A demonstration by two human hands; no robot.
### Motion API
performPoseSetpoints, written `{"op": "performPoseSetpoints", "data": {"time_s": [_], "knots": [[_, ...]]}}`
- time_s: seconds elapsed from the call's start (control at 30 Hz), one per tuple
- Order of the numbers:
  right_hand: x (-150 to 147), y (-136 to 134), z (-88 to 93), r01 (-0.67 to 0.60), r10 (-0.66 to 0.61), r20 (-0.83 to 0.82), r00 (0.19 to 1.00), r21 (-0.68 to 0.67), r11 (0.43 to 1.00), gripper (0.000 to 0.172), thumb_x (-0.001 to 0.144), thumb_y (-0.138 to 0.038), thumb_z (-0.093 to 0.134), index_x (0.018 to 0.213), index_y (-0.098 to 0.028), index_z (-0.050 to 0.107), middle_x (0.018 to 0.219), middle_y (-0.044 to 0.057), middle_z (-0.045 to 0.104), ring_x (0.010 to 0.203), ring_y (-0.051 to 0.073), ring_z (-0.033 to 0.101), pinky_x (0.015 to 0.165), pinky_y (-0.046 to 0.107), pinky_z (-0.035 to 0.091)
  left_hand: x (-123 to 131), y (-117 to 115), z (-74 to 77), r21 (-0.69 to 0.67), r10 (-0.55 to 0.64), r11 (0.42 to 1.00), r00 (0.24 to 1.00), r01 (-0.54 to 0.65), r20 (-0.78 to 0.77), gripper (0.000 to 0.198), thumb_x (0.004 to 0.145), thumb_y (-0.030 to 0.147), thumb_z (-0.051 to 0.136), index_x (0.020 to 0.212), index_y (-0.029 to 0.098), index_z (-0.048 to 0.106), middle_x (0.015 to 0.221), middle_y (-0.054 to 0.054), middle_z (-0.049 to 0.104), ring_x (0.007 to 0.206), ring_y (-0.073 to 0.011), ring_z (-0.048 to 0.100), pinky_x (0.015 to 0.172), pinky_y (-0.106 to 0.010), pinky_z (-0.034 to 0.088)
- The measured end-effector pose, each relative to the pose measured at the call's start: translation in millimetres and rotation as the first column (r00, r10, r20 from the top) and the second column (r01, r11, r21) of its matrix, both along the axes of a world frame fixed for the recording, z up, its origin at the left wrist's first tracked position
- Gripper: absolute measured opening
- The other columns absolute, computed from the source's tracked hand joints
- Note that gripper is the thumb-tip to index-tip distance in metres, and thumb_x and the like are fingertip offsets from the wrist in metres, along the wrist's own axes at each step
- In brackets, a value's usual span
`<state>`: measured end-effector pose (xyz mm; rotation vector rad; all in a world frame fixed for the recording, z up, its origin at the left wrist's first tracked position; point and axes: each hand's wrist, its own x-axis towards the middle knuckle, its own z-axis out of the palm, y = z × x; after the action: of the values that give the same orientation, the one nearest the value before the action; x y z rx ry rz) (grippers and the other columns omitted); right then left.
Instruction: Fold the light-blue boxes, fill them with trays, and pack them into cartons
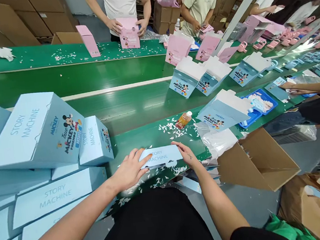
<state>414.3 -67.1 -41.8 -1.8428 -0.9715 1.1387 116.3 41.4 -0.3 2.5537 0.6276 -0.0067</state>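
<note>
Standing on the green bench in front of me is a light blue cardboard box (164, 155) with "STORY MACHINE" on its top panel. My left hand (129, 168) is on its left end, thumb and fingers over the top edge. At the right end my right hand (185, 154) grips the side, fingers behind the corner. A flap along the box's near edge is not fully tucked in. White paper scraps (180, 169) lie around the box. Behind it stands a drink bottle (183, 120) with a white cap.
Finished blue boxes (52, 127) are stacked at my left. Blue boxes with raised lids (224, 110) stand to the right, near a blue tray (271, 103). An open brown carton (258, 162) is beside the bench. Across the conveyor (113, 116), a co-worker (123, 7) holds a pink box.
</note>
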Motion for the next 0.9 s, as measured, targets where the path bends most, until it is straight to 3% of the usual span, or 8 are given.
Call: {"op": "performPoseSetpoints", "data": {"time_s": [0.1,0.2,0.3,0.37,0.57,0.9], "knots": [[2.4,-13.6,30.8,-0.18,0.127,0.269,0.955,0.182,0.967,0.038,0.098,-0.041,0.045,0.128,-0.027,0.063,0.14,0.007,0.057,0.132,0.026,0.049,0.11,0.045,0.04,-3.3,0.9,-6.6,0.073,-0.05,0.996,0.999,0.05,-0.002,0.053,0.101,0.04,0.033,0.153,0.036,0.026,0.154,-0.011,0.032,0.138,-0.034,0.032,0.102,-0.051,0.043],[-8.8,-22.9,55.0,-0.503,0.345,0.526,0.777,0.191,0.843,0.041,0.097,-0.041,0.053,0.136,-0.029,0.057,0.146,0.006,0.051,0.14,0.028,0.038,0.116,0.049,0.032,-3.7,0.0,-13.8,0.14,-0.071,0.988,0.997,0.07,0.001,0.055,0.1,0.038,0.036,0.154,0.034,0.027,0.156,-0.014,0.03,0.141,-0.0352,0.029,0.107,-0.053,0.038],[-18.4,-23.8,56.8,-0.724,0.494,0.685,0.536,0.071,0.686,0.039,0.096,-0.038,0.058,0.134,-0.031,0.058,0.146,0.006,0.052,0.139,0.029,0.039,0.113,0.051,0.033,-2.7,-1.5,-19.0,0.179,-0.073,0.981,0.997,0.071,0.006,0.056,0.099,0.037,0.039,0.154,0.033,0.027,0.156,-0.015,0.03,0.141,-0.0365,0.03,0.108,-0.055,0.035],[-19.1,-22.5,48.3,-0.761,0.499,0.735,0.46,0.037,0.648,0.033,0.098,-0.033,0.054,0.131,-0.031,0.061,0.144,0.005,0.055,0.136,0.029,0.043,0.109,0.051,0.034,-2.1,-2.2,-20.8,0.189,-0.073,0.98,0.997,0.07,0.01,0.056,0.099,0.037,0.04,0.154,0.033,0.027,0.158,-0.015,0.029,0.142,-0.0367,0.029,0.109,-0.054,0.034],[-10.4,-19.8,30.5,-0.769,0.517,0.738,0.434,0.004,0.639,0.035,0.1,-0.028,0.048,0.132,-0.036,0.059,0.142,0.001,0.057,0.135,0.029,0.044,0.107,0.052,0.031,-1.3,-2.9,-21.8,0.157,-0.068,0.985,0.998,0.069,-0.015,0.057,0.099,0.038,0.039,0.154,0.033,0.026,0.16,-0.014,0.024,0.143,-0.0379,0.027,0.11,-0.055,0.032],[3.7,-7.3,52.7,-0.804,0.612,0.624,0.485,0.044,0.593,0.032,0.102,-0.033,0.047,0.13,-0.034,0.062,0.135,0.002,0.063,0.133,0.026,0.05,0.105,0.046,0.034,-1.5,-3.3,-21.2,0.102,-0.056,0.993,0.998,0.054,0.019,0.057,0.098,0.036,0.041,0.154,0.032,0.028,0.16,-0.012,0.025,0.143,-0.0367,0.027,0.113,-0.054,0.03]]}}
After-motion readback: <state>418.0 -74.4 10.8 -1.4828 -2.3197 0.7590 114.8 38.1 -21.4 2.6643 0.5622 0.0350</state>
